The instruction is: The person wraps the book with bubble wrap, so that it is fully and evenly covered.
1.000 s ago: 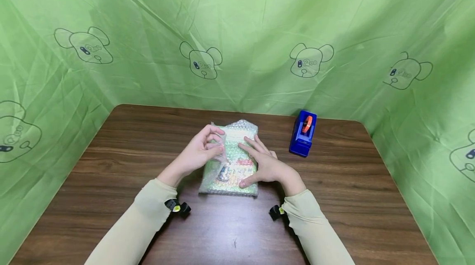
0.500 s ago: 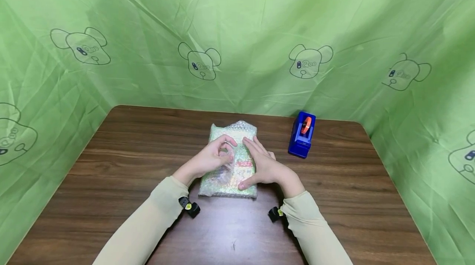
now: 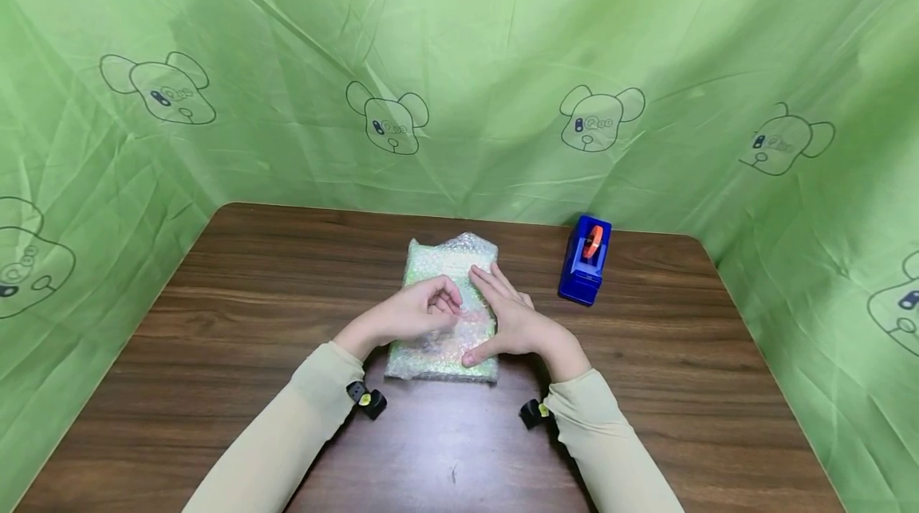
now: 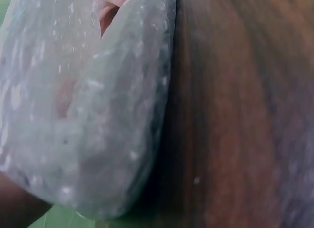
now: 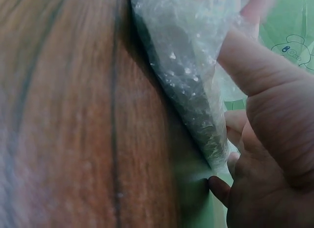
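A flat, book-sized package in clear bubble wrap lies on the table, with coloured print showing dimly through it. My left hand is over its left half, fingers curled and pinching the loose edge of the wrap, which is folded across the top. In the left wrist view the rounded fold of bubble wrap hides most of that hand. My right hand rests along the package's right side, fingers spread and thumb on its near part. The right wrist view shows the right thumb against the wrap, other fingers beside its edge.
A blue tape dispenser with an orange roll core stands to the right, toward the back of the dark wooden table. Green cloth printed with bear outlines encloses the table at the back and sides.
My left hand has moved right, carrying the loose bubble wrap edge across the package, and its fingers now sit lower over the middle. The right hand stays almost in place.
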A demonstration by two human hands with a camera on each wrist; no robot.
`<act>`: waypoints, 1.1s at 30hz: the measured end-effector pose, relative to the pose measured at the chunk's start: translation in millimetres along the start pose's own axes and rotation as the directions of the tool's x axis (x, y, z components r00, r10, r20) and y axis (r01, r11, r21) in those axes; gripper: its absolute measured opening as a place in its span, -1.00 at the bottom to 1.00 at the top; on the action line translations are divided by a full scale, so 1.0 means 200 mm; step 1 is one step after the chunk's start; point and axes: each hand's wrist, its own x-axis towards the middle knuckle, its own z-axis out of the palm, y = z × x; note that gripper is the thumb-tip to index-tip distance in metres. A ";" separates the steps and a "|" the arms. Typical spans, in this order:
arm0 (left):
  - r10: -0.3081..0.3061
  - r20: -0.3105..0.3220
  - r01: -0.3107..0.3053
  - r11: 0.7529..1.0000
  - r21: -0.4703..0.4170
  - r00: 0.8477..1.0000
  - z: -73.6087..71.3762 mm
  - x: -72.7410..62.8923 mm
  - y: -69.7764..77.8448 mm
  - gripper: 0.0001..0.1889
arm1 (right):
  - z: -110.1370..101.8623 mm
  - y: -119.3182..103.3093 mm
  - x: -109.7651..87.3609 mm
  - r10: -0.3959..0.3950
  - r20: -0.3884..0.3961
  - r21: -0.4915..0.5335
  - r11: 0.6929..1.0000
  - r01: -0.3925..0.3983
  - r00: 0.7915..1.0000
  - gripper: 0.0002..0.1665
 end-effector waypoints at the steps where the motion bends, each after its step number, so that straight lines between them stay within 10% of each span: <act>1: 0.007 0.015 -0.007 1.000 0.020 1.000 0.00 0.00 0.00 -0.68 | 0.00 0.00 0.00 -0.003 0.000 0.002 1.000 0.003 1.000 0.74; 11: -0.017 -0.017 0.020 0.982 0.187 1.000 0.02 -0.01 0.00 -0.17 | 0.00 0.01 -0.01 -0.042 -0.002 0.017 0.999 0.042 0.999 0.70; 26: 0.000 -0.019 0.003 0.980 0.201 1.000 0.01 -0.02 0.00 -0.30 | -0.02 0.06 -0.02 -0.126 -0.001 0.092 0.988 0.126 0.992 0.25; 29: 0.048 0.014 -0.050 0.948 0.314 0.999 -0.03 -0.02 0.00 -0.35 | -0.02 0.05 -0.03 -0.125 0.007 0.087 0.988 0.124 0.992 0.25; 33: 0.096 0.049 -0.107 0.832 0.544 0.994 -0.11 -0.06 0.03 -0.38 | -0.03 0.04 -0.03 -0.125 0.015 0.061 0.990 0.123 0.992 0.22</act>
